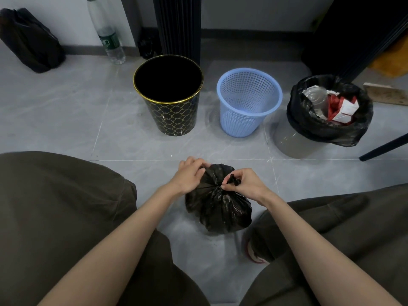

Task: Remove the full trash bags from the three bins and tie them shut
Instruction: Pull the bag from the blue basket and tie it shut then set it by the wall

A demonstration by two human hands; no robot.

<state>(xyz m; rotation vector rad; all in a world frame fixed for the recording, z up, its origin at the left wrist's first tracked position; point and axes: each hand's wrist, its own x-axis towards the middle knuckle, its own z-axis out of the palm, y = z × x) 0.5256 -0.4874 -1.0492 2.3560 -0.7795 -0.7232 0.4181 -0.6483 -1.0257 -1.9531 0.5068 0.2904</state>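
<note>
We judge the task roughly two-thirds done: the black-and-gold bin [172, 120] and blue basket [242, 120] stand unlined at the far side, while the full bag [304, 124] at far right is not yet pulled out or tied. The black trash bag [217, 206] rests on the floor, near, between our knees. Our left hand [189, 175] curls over gathered plastic at its top, and our right hand [245, 184] pinches the twisted tail.

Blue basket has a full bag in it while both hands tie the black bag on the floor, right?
Not quite. In the head view the blue basket is empty, no bag inside. The left hand and right hand do tie the black bag on the floor.
</note>
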